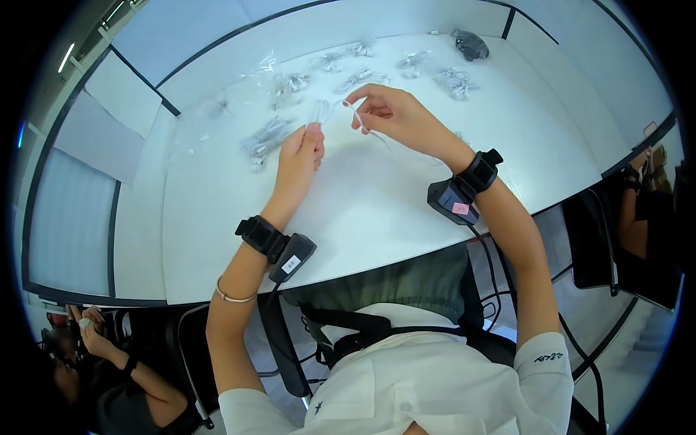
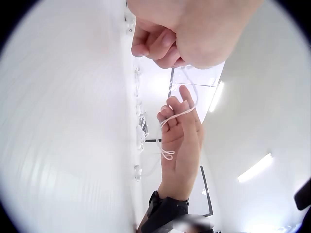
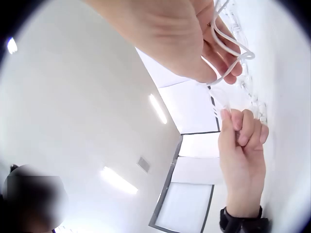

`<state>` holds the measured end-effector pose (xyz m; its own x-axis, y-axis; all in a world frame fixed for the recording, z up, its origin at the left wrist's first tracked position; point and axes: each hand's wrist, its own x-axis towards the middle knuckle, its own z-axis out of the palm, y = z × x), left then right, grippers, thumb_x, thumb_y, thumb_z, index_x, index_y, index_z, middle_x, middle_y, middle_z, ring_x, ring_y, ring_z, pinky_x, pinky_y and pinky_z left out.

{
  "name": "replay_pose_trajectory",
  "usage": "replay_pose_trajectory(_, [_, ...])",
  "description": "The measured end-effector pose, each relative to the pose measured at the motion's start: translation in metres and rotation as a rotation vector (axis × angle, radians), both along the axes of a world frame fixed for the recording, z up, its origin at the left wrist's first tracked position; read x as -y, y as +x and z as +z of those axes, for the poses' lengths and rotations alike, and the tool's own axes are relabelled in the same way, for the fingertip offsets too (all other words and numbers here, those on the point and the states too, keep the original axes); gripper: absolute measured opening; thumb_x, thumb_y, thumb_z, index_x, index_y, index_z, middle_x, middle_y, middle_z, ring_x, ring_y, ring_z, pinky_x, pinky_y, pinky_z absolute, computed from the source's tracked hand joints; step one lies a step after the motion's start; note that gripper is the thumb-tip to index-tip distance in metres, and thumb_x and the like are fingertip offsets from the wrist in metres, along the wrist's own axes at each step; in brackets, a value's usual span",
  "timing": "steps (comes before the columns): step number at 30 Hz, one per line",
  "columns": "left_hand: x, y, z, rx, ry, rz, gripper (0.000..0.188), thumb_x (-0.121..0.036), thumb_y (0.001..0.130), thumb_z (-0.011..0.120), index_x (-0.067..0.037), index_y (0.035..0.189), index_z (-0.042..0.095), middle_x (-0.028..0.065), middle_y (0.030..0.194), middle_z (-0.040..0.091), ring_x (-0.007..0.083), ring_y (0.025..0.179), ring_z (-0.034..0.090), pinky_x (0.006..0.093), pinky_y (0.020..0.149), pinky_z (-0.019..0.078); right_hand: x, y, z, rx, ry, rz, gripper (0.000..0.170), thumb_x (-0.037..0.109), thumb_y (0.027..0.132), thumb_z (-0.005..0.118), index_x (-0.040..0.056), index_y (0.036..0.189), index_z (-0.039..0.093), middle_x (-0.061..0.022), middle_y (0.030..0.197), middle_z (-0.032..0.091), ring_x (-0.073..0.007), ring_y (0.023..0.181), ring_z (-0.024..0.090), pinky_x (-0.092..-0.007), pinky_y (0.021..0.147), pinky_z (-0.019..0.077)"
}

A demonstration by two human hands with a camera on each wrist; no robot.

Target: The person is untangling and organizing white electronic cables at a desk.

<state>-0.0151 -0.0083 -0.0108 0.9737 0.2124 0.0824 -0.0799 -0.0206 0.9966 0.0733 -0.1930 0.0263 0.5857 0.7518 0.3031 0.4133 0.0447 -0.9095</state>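
A seated person works a white cord [image 3: 247, 56] between two bare hands above a white table [image 1: 377, 210]. The left hand [image 1: 302, 151] is clenched around the cord, fingers curled in and pale loops rising past the thumb, apparently so that the gathered turns stay together. Just across from that grip, the right hand [image 1: 391, 112] lightly grasps a strand, which runs across the thumb and bent fingers and hangs below them; the gap between the hands seems meant to leave slack for guiding it. How firmly the right fingers pinch cannot be told.

Just beside the left grip, on the side away from the right hand, lies a coiled cord bundle [image 1: 267, 139]; whether hand and coil touch is unclear. More pale bundles [image 1: 457, 82] lie beyond both grips, spaced apart, likely to keep their strands from tangling. A dark bundle [image 1: 470, 45] rests farther off, past the right hand, while clear plastic [image 1: 264, 65] glints beyond the left. Behind each grip sit strapped wrist cameras [image 1: 453, 201], presumably placed there to watch the fingers.
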Motion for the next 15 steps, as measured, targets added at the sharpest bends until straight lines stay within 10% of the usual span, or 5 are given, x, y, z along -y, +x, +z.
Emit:
replay_pose_trajectory(7, [-0.004, 0.000, 0.003, 0.074, 0.084, 0.108, 0.036, -0.032, 0.095, 0.042, -0.008, 0.068, 0.041, -0.0049, 0.057, 0.033, 0.0037, 0.049, 0.027, 0.0204, 0.044, 0.0232, 0.001, -0.010, 0.013, 0.130, -0.106, -0.039, 0.023, 0.022, 0.089, 0.051, 0.0045, 0.084, 0.065, -0.0018, 0.075, 0.058, -0.0108, 0.073, 0.051, -0.0243, 0.063, 0.0397])
replay_pose_trajectory(10, [-0.002, -0.001, 0.004, 0.090, 0.120, 0.103, 0.035, -0.030, 0.095, 0.040, -0.008, 0.068, 0.041, -0.0045, 0.058, 0.033, 0.0043, 0.050, 0.029, 0.0210, 0.045, 0.0248, -0.005, -0.006, 0.007, 0.576, 0.048, -0.187, 0.022, 0.023, 0.087, 0.053, 0.0063, 0.079, 0.065, -0.0018, 0.071, 0.056, -0.0127, 0.069, 0.048, -0.0253, 0.062, 0.0379])
replay_pose_trajectory(15, [0.004, -0.004, 0.007, 0.169, 0.253, 0.055, 0.035, -0.029, 0.096, 0.039, -0.007, 0.069, 0.041, -0.0019, 0.058, 0.039, 0.0058, 0.052, 0.035, 0.0223, 0.048, 0.0293, -0.003, -0.017, 0.010, 0.365, -0.146, 0.001, 0.019, 0.019, 0.084, 0.054, 0.0050, 0.074, 0.064, -0.0018, 0.069, 0.054, -0.0130, 0.060, 0.040, -0.0257, 0.057, 0.0355])
